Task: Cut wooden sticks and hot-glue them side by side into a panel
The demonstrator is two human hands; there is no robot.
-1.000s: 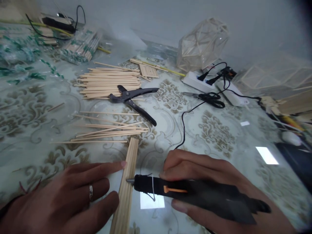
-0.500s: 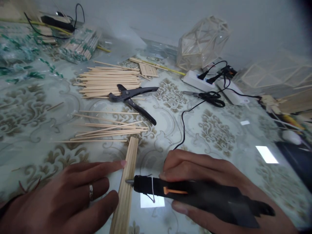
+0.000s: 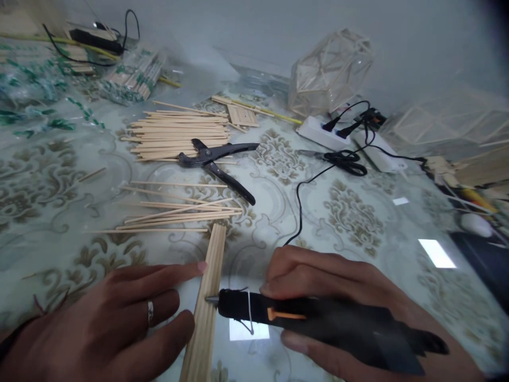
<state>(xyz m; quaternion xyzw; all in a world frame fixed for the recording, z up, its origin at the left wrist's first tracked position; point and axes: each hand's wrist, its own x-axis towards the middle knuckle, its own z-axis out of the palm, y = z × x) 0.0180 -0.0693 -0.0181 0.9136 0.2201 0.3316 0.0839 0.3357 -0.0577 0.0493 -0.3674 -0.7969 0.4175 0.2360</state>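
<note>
A flat bundle of thin wooden sticks (image 3: 204,318) lies side by side, running from the bottom edge up the middle. My left hand (image 3: 131,323), a ring on one finger, rests along its left side, index fingertip on the edge and thumb against it. These fingers are apart and not wrapped round anything. My right hand (image 3: 330,286) is closed around a black hot glue gun (image 3: 262,310) with an orange piece on its side. Its metal nozzle points left and meets the top of the bundle. The trigger is hidden from view.
Loose sticks (image 3: 178,215) and a larger stick pile (image 3: 178,132) lie beyond my left hand. Black cutters (image 3: 217,156) rest partly on the pile. Further right are scissors (image 3: 344,161), a power strip (image 3: 324,132), a trailing black cord (image 3: 300,204) and a stick-frame model (image 3: 332,71).
Almost nothing differs. Both hands, the glue gun and the bundle hold their places, with only a very slight shift of the whole view.
</note>
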